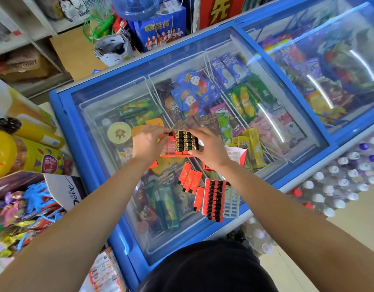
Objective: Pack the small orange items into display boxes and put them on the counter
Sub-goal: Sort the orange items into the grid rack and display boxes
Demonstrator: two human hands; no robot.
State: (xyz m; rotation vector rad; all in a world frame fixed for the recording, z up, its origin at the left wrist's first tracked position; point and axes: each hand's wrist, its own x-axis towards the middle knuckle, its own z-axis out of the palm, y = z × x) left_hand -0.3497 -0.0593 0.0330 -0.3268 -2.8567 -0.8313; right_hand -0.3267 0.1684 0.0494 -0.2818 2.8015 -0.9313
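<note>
The freezer [64, 123] lid carries the work beneath both grips. Between them sits the box [173, 154], part-filled. The left grip [148, 142] and right grip [207, 148] curl round its opposite edges, probably to steady the rows. Loose lighters [190, 180] lie just nearer the body than the grips, awaiting packing.

Orange display box [171, 151], part full of black-topped small orange items [186, 141], just above the freezer glass [110, 106]. Flat on that glass: loose orange ones [190, 180] beside a second box [220, 199], part full.
</note>
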